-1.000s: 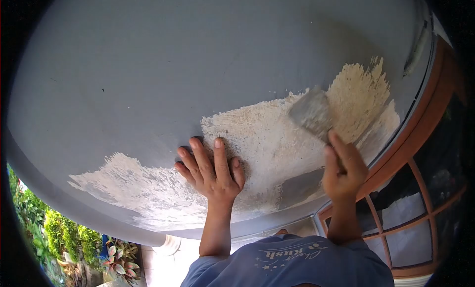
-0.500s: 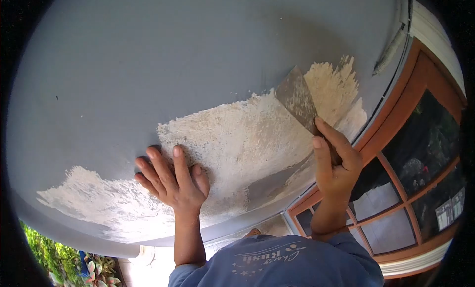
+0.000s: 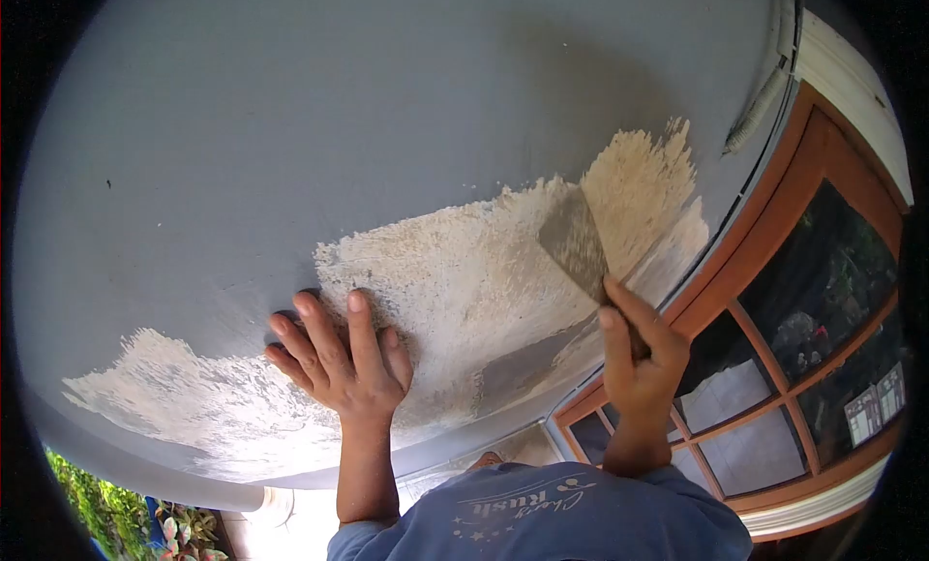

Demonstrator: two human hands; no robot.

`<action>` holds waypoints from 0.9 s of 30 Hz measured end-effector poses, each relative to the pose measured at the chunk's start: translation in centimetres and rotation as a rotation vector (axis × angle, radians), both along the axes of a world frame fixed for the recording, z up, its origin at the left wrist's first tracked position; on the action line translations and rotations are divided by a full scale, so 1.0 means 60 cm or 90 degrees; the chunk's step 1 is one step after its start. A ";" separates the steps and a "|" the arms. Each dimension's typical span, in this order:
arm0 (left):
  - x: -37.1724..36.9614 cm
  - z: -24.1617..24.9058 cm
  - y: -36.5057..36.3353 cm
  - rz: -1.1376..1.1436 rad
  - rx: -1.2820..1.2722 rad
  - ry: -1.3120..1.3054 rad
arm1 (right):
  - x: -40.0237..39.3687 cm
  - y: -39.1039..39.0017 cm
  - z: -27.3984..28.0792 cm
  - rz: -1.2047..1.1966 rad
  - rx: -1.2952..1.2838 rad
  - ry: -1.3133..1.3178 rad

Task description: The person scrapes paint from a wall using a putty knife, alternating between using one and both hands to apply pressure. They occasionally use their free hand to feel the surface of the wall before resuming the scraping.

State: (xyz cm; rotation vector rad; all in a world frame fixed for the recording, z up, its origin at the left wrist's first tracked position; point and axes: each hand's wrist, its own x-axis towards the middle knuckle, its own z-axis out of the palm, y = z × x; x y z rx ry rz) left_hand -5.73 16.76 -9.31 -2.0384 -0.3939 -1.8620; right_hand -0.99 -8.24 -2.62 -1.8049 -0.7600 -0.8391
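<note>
My right hand [image 3: 644, 358] grips the handle of a putty knife [image 3: 576, 242], whose wide, smeared metal blade lies over the scraped part of the wall. Most of the handle is hidden in my fingers. With fingers spread, my left hand [image 3: 353, 363] rests flat against the wall at the lower left edge of the bare area. The wall [image 3: 339, 106] is painted grey. A rough off-white and beige scraped patch [image 3: 455, 261] runs across it, with ragged edges and a leftover grey strip [image 3: 527, 367] low in the middle.
A brown wooden window frame [image 3: 735, 261] with glass panes stands at the right. Beside it, a cable [image 3: 760, 111] runs along the wall's edge. Green plants [image 3: 102, 503] grow at the lower left. My blue shirt [image 3: 552, 517] fills the bottom.
My right hand has drawn the putty knife downward and slightly left, off the grey paint and onto the scraped patch. My left hand stays at the same place on the wall.
</note>
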 end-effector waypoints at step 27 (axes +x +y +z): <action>-0.003 -0.079 0.001 0.006 -0.006 0.060 | 0.029 0.017 0.007 0.020 0.009 -0.040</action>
